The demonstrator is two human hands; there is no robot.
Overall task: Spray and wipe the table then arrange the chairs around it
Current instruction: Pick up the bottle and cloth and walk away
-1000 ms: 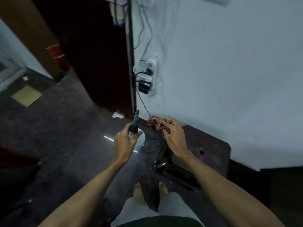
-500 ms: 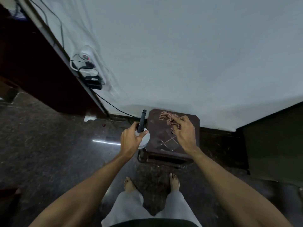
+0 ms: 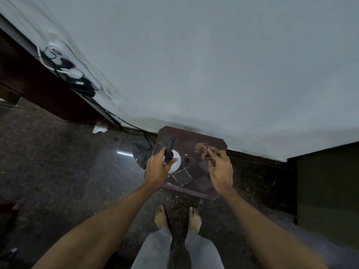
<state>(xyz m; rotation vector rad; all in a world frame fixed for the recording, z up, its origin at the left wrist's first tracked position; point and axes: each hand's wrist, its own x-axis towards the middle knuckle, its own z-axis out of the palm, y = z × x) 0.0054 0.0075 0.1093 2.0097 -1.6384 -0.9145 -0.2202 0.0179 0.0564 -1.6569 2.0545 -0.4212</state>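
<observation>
You are likely starting the spraying step. Your left grip (image 3: 158, 167) is clasping the spray bottle (image 3: 175, 161) above the tabletop (image 3: 194, 139) at frame centre, your right grip (image 3: 221, 169) pinching the checked cloth (image 3: 205, 151) just right of it. Next move, probably: aiming the bottle down and squeezing.

The spray bottle (image 3: 171, 147), white-bodied with a black nozzle pointing toward the wall, is held upright in the left grip (image 3: 157, 169) over the bench's (image 3: 194, 140) left side. The crumpled red-checked cloth (image 3: 204, 151) hangs pinched in the right grip (image 3: 221, 169) over its right side. The bench is small, dark brown and clip-cornered.
</observation>
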